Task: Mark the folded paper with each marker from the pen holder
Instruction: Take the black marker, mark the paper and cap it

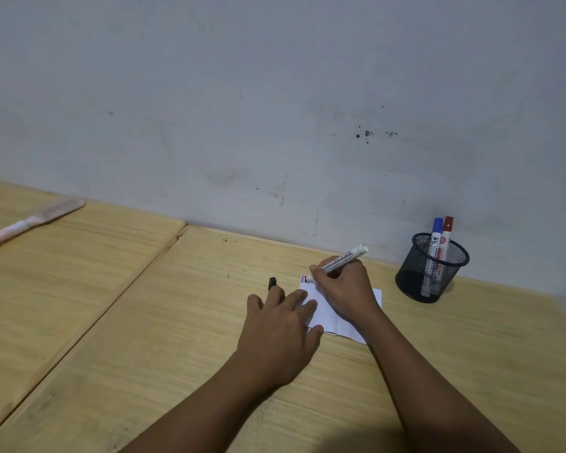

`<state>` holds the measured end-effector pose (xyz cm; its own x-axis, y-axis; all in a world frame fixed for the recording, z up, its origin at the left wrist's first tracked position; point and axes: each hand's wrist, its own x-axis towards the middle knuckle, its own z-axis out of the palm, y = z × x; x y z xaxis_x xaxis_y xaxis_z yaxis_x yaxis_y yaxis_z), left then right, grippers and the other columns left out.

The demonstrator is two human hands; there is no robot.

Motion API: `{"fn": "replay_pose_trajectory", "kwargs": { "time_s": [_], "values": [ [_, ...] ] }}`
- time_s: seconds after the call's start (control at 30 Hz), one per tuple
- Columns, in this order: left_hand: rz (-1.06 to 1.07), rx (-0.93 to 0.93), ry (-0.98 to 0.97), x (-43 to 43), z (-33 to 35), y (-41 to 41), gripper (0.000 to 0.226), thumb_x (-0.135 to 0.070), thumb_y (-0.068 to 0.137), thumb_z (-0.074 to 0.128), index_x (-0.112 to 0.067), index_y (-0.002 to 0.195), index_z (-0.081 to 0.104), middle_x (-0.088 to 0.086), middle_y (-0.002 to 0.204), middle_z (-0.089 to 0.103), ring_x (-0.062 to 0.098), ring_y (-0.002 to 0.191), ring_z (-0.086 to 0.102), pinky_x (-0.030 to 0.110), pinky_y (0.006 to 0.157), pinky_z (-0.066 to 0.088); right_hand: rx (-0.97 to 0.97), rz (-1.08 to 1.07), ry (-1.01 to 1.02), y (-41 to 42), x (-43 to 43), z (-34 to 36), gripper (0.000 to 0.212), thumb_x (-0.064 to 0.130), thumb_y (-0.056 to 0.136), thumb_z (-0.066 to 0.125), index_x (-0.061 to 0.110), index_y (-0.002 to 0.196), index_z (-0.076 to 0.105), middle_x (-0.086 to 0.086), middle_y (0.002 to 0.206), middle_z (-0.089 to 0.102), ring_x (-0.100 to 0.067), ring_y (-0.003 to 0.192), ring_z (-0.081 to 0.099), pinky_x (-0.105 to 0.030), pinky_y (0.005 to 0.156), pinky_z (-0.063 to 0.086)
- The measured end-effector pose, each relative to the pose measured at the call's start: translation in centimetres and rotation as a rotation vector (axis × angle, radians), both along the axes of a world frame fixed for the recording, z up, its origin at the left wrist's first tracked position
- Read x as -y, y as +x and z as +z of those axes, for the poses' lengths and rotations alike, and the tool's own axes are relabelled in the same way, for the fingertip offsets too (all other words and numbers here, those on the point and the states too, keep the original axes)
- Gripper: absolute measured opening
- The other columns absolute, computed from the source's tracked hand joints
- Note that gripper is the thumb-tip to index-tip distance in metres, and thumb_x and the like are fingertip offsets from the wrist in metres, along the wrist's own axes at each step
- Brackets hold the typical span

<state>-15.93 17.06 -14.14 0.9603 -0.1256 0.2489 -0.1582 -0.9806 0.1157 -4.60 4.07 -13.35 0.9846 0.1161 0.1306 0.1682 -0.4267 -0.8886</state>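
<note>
The pale wooden bench [307,387] carried the white folded paper [340,325], pinned under the left hand [280,328], its fingers flat and holding a black cap [272,282]; the right hand [343,289] gripped a white-barrelled marker [342,258], tip beyond its fingers; a short, light stroke would suit.

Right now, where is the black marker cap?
The black cap is held in the left hand's fingers, just left of the folded paper on the table.
</note>
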Motion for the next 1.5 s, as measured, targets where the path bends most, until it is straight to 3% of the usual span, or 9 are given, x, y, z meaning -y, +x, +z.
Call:
{"fn": "replay_pose_trajectory", "kwargs": {
  "time_s": [0.23, 0.43, 0.6, 0.73, 0.8, 0.93, 1.03, 1.3, 1.5],
  "values": [
    [0.004, 0.004, 0.003, -0.1, -0.1, 0.0, 0.048, -0.053, 0.094, 0.030, -0.029, 0.129, 0.052, -0.009, 0.145, 0.049, 0.023, 0.117, 0.044, 0.045, 0.084, 0.033, -0.011, 0.005, 0.022, 0.0, -0.1, 0.0, 0.019, 0.026, 0.090, 0.073, 0.009, 0.081, 0.073, -0.005, 0.077, 0.075, -0.013, 0.069, 0.071, -0.022, 0.060, 0.055],
    [0.002, 0.078, -0.146, -0.5, 0.5, -0.1, 0.046, -0.057, 0.091, 0.035, -0.036, 0.129, 0.050, -0.009, 0.130, 0.049, 0.017, 0.111, 0.041, 0.041, 0.087, 0.031, -0.051, -0.033, 0.455, -0.5, 1.4, 2.9, 0.016, 0.014, 0.092, 0.071, 0.000, 0.083, 0.071, -0.009, 0.061, 0.063, -0.016, 0.053, 0.056, -0.027, 0.049, 0.046],
    [0.300, 0.112, -0.179, -2.5, 2.3, 1.8, 0.045, -0.052, 0.091, 0.042, -0.033, 0.131, 0.051, -0.005, 0.116, 0.054, 0.019, 0.106, 0.049, 0.042, 0.089, 0.032, 0.090, 0.032, 0.425, -2.0, 2.5, 6.7, 0.021, 0.009, 0.092, 0.071, 0.008, 0.072, 0.064, -0.003, 0.053, 0.059, -0.014, 0.043, 0.051, -0.023, 0.043, 0.043],
    [0.314, -0.087, -0.213, -3.8, 4.0, 2.3, 0.027, -0.044, 0.094, 0.044, -0.030, 0.099, 0.067, -0.008, 0.099, 0.072, 0.015, 0.094, 0.063, 0.041, 0.090, 0.027, 0.122, 0.043, 0.388, -3.5, 3.8, 7.9, 0.020, 0.010, 0.092, 0.071, 0.008, 0.073, 0.064, -0.002, 0.054, 0.059, -0.013, 0.043, 0.052, -0.023, 0.043, 0.043],
    [0.289, -0.070, -0.360, -4.0, 4.9, 2.1, 0.021, -0.041, 0.093, 0.052, -0.029, 0.090, 0.070, -0.011, 0.092, 0.073, 0.013, 0.093, 0.064, 0.038, 0.087, 0.033, 0.122, 0.030, 0.404, -4.1, 4.7, 8.2, 0.019, 0.012, 0.091, 0.072, 0.008, 0.074, 0.066, -0.004, 0.055, 0.060, -0.016, 0.046, 0.053, -0.025, 0.044, 0.043],
    [0.100, -0.061, -1.099, -2.2, 9.4, 0.8, 0.007, -0.021, 0.087, 0.070, -0.020, 0.081, 0.075, -0.001, 0.081, 0.077, 0.015, 0.072, 0.063, 0.029, 0.069, 0.050, 0.112, -0.001, 0.439, -5.4, 5.7, 9.6, 0.019, 0.013, 0.091, 0.071, 0.004, 0.076, 0.066, -0.007, 0.055, 0.060, -0.019, 0.046, 0.051, -0.026, 0.043, 0.041],
    [-0.037, -0.070, -1.295, 0.3, 12.9, -0.4, 0.008, -0.014, 0.086, 0.073, -0.014, 0.094, 0.075, 0.003, 0.090, 0.078, 0.014, 0.070, 0.060, 0.020, 0.069, 0.050, 0.132, 0.011, 0.506, -6.8, 6.1, 11.7, 0.019, 0.011, 0.092, 0.070, -0.001, 0.078, 0.067, -0.008, 0.056, 0.060, -0.017, 0.042, 0.050, -0.024, 0.041, 0.039],
    [-0.244, -0.045, -1.289, 5.6, 18.0, -3.3, 0.011, -0.011, 0.088, 0.071, -0.013, 0.098, 0.077, 0.005, 0.091, 0.079, 0.003, 0.063, 0.060, 0.008, 0.053, 0.043, 0.199, 0.094, 0.540, -11.7, 9.8, 17.0, 0.018, 0.012, 0.093, 0.070, 0.000, 0.080, 0.071, -0.010, 0.060, 0.060, -0.017, 0.048, 0.051, -0.025, 0.044, 0.041],
    [-0.338, 0.133, -1.209, 8.9, 19.0, -4.5, 0.010, -0.014, 0.081, 0.079, -0.018, 0.090, 0.080, -0.007, 0.081, 0.079, 0.005, 0.078, 0.070, 0.011, 0.067, 0.048, 0.171, 0.047, 0.550, -14.0, 11.9, 19.0, 0.027, 0.024, 0.093, 0.071, 0.002, 0.076, 0.069, -0.003, 0.056, 0.058, -0.013, 0.046, 0.048, -0.026, 0.049, 0.040]
  ]
}}
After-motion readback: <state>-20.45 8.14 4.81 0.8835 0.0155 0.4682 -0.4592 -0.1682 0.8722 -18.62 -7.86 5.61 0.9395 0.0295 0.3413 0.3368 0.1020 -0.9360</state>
